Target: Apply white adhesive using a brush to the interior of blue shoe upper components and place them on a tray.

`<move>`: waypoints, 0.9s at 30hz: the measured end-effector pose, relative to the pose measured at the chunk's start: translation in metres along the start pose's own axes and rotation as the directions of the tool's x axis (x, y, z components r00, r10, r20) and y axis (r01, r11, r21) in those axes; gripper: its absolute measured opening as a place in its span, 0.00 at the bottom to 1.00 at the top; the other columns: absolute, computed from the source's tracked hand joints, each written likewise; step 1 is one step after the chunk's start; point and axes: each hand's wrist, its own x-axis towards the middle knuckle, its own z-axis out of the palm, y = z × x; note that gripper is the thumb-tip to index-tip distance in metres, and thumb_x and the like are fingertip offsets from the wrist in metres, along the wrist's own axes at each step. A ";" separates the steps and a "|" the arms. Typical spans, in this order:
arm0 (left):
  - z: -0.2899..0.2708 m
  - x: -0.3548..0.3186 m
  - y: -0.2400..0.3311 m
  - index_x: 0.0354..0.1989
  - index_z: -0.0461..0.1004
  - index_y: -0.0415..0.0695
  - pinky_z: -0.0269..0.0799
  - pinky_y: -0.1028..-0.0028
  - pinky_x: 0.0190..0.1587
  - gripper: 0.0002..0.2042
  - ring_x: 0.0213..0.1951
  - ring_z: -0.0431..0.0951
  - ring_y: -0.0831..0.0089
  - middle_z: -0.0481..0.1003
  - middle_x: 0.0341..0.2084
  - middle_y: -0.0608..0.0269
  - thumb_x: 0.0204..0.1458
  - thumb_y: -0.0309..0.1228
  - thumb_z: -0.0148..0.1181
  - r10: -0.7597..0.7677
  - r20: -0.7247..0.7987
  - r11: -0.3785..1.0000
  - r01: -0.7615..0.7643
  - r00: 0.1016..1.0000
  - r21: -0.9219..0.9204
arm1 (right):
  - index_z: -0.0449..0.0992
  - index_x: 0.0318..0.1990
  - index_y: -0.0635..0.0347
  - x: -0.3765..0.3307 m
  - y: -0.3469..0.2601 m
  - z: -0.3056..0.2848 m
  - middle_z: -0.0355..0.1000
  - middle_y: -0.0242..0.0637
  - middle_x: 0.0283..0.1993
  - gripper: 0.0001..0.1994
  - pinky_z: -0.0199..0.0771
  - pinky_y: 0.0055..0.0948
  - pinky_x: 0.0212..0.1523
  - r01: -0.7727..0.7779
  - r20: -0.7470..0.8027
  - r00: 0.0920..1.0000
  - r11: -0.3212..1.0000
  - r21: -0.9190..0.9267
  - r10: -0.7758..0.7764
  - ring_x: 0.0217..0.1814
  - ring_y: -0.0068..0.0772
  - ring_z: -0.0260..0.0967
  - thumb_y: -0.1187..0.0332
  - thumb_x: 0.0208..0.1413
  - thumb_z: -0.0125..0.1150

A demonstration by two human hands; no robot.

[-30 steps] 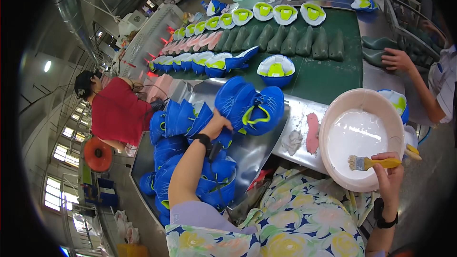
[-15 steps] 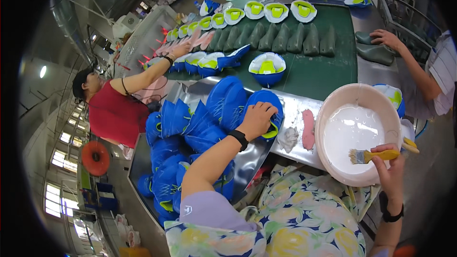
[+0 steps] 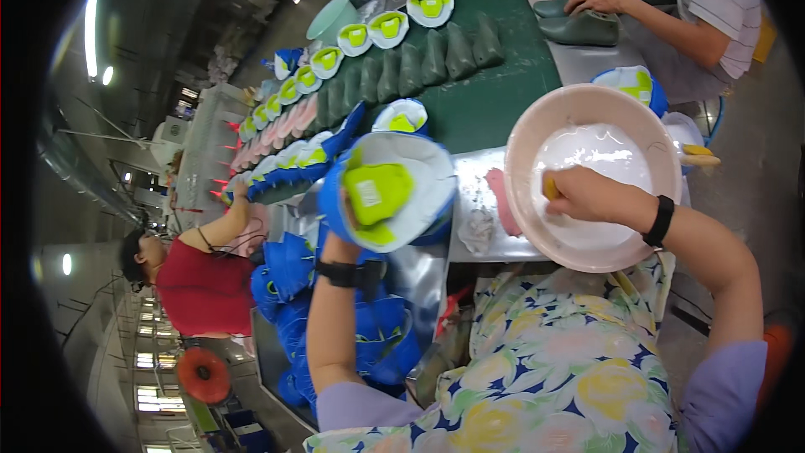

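My left hand [image 3: 339,243] holds up a blue shoe upper [image 3: 429,189], its white underside and lime-green lining turned toward me. The upper hides most of the fingers. Inside the pale pink basin [image 3: 521,138], my right hand [image 3: 591,195] is closed round a brush [image 3: 550,185]. Only a bit of its yellow handle shows; the bristles are hidden, down by the white liquid [image 3: 591,147]. A pile of blue uppers [image 3: 373,344] lies in the metal tray below my left forearm.
Dark green shoe lasts [image 3: 459,52] and lime-lined uppers [image 3: 387,27] stand in rows on the green belt [image 3: 503,101]. A crumpled white rag [image 3: 478,231] and pink strip [image 3: 500,201] lie left of the basin. Co-workers reach in from left and right, one touching lasts [image 3: 587,29].
My left hand has lifted an upper off the pile and turned its underside up. My right hand has lowered the brush into the basin. The whole view has shifted.
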 end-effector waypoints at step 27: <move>0.156 0.063 -0.116 0.63 0.69 0.40 0.76 0.63 0.58 0.27 0.54 0.78 0.64 0.76 0.53 0.55 0.57 0.38 0.66 -0.170 0.279 0.979 0.195 0.945 -0.064 | 0.75 0.36 0.68 -0.053 0.007 -0.073 0.77 0.42 0.27 0.19 0.75 0.30 0.32 0.059 -0.688 0.653 0.884 0.464 0.317 0.27 0.34 0.76 0.57 0.56 0.67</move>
